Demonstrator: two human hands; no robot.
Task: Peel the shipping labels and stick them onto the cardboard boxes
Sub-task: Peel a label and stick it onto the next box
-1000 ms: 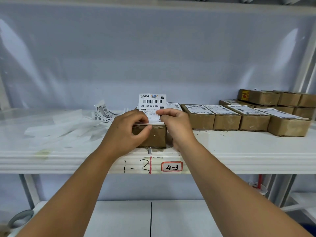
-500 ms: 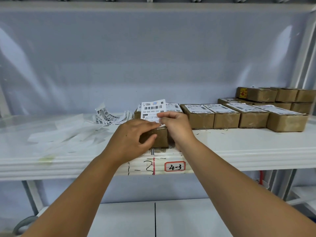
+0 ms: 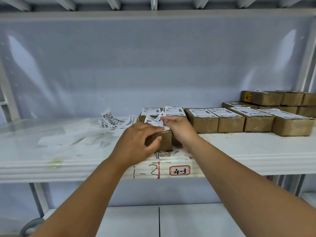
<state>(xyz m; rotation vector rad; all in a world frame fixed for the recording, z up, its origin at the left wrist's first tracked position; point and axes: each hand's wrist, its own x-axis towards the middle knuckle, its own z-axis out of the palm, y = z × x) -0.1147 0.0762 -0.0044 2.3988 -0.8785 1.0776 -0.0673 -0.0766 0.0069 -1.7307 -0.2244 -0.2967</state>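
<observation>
Now the label (image 3: 153,120) is nearly down. One second ago it stood upright above the box (image 3: 165,142), print facing the camera. Half a second ago it leaned back. At present it lies low and curled over the box top, its far edge not yet flat. Judgement: the peel is done and the sticking step is in hand, roughly halfway through for this box.

Left hand (image 3: 136,142): palm down, wrist straight, fingers over the box top with tips at the label's near edge, thumb against the front face. The grip clamps the box and pins that edge.

Right hand (image 3: 179,129): knuckles up, fingers curled, the grip pinching the label's right side just beyond the left fingertips. Whether adhesive already touches cardboard under the fingers cannot be told.

Box position: on the shelf (image 3: 239,151), at its front lip, directly under both grips. Right of the right grip stands a row of labelled boxes (image 3: 230,122); just behind both grips, two more. Left of the left grip lie spare labels (image 3: 114,121) and backing strips (image 3: 71,134).

Remaining: lower the free edge and smooth it flat.
</observation>
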